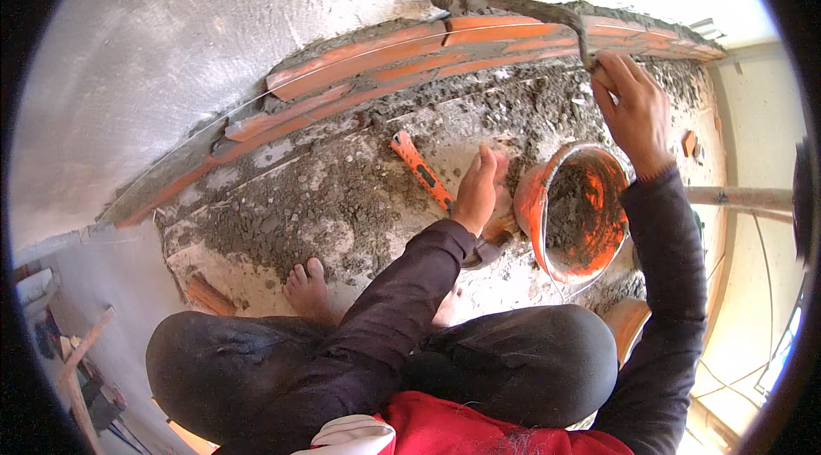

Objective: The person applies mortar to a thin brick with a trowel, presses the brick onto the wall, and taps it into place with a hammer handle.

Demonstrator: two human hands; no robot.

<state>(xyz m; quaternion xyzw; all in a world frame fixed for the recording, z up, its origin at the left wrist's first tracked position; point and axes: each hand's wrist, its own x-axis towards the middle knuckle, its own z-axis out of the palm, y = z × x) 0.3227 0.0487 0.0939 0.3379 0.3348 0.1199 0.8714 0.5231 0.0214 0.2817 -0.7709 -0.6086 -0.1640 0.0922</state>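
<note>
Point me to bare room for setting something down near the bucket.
The widest open patch lies between the bare foot, orange tool and brick wall, though mortar-like crumbs litter it. It looks crowded where the left hand appears between that tool and the bucket.

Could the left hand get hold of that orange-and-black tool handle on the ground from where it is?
Probably yes. The left hand looks empty and close to the orange-and-black tool handle, whose upper part lies uncovered. Its lower end seems to run out of sight behind that hand.
</note>
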